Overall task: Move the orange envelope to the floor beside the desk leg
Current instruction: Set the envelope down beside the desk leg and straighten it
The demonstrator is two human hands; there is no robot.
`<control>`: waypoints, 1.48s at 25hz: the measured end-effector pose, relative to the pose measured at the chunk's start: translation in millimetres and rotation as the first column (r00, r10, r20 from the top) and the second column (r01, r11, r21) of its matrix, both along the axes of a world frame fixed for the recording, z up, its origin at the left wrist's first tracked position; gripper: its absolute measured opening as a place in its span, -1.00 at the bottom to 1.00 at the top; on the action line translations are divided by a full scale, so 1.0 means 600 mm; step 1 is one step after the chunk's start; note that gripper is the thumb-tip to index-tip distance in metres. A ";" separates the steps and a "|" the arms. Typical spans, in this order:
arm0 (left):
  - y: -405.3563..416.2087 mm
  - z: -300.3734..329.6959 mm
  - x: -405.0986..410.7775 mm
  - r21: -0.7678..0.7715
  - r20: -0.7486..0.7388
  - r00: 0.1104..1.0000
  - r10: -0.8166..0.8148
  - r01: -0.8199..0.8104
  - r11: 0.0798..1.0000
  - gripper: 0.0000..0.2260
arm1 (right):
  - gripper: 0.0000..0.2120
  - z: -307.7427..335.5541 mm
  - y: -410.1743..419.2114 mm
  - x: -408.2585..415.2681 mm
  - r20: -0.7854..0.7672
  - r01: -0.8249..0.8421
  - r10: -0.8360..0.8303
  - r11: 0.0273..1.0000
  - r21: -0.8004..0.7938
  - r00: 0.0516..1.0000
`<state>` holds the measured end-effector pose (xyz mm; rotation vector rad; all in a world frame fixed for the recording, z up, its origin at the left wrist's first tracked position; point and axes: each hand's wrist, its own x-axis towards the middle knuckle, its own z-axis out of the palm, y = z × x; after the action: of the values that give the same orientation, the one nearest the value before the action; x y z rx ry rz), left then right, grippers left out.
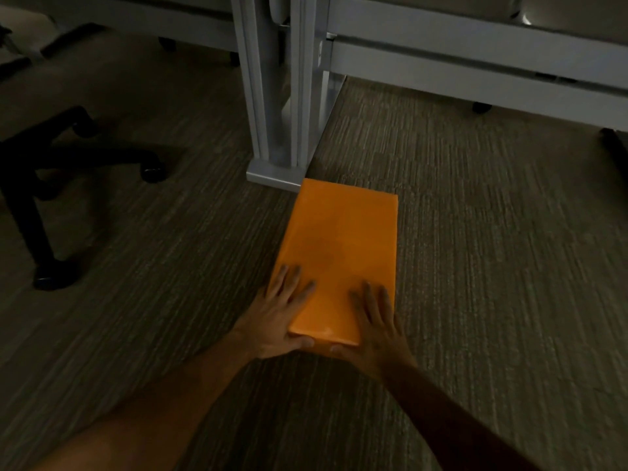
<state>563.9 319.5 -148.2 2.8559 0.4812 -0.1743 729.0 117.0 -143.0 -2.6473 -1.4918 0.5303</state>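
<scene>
Envelope (339,260) lies flat on carpet (492,266), its far left corner touching or just short of the foot of the desk leg (272,113); can't tell which in the dim light. Left hand (280,317) is spread flat, fingers on the near left part of the envelope, thumb along its near edge; palm partly off onto carpet. Right hand (377,324) likewise, fingers splayed on the near right part, thumb at near edge. Neither hand curls round it, both just press on top w/ open fingers. Near edge partly hidden by the thumbs. Chair base (51,171) at left, black, cut off by frame edge, detail lost in shadow. Desk leg top cut off by frame. Dark object at far right edge, can't make out.
</scene>
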 end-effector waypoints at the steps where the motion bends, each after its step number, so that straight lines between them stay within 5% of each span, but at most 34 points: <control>1: 0.000 -0.003 0.002 0.008 0.011 1.000 0.005 -0.005 1.000 0.01 | 0.14 -0.001 0.001 0.002 0.008 -0.004 0.004 1.000 -0.004 1.000; 19: 0.138 -0.031 0.176 0.064 0.228 0.972 -0.058 0.044 0.997 0.05 | 0.14 -0.031 0.125 0.153 0.147 0.038 -0.063 0.985 0.167 0.987; 27: 0.231 -0.034 0.301 0.084 0.189 0.982 -0.001 -0.015 0.996 0.02 | 0.11 -0.042 0.219 0.270 0.199 0.060 -0.110 0.969 0.241 0.974; 32: 0.241 -0.028 0.320 0.072 0.166 0.986 0.027 -0.039 0.997 0.02 | 0.10 -0.048 0.233 0.291 0.173 0.078 -0.126 0.962 0.260 0.977; 37: 0.240 -0.025 0.323 -0.091 0.139 0.979 0.151 -0.140 0.986 0.16 | -0.23 -0.051 0.234 0.296 -0.051 0.240 -0.245 0.856 0.458 0.968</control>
<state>757.8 463.4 -163.0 2.7168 0.6350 0.0403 906.8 257.2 -173.3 -2.3988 -1.0852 0.1179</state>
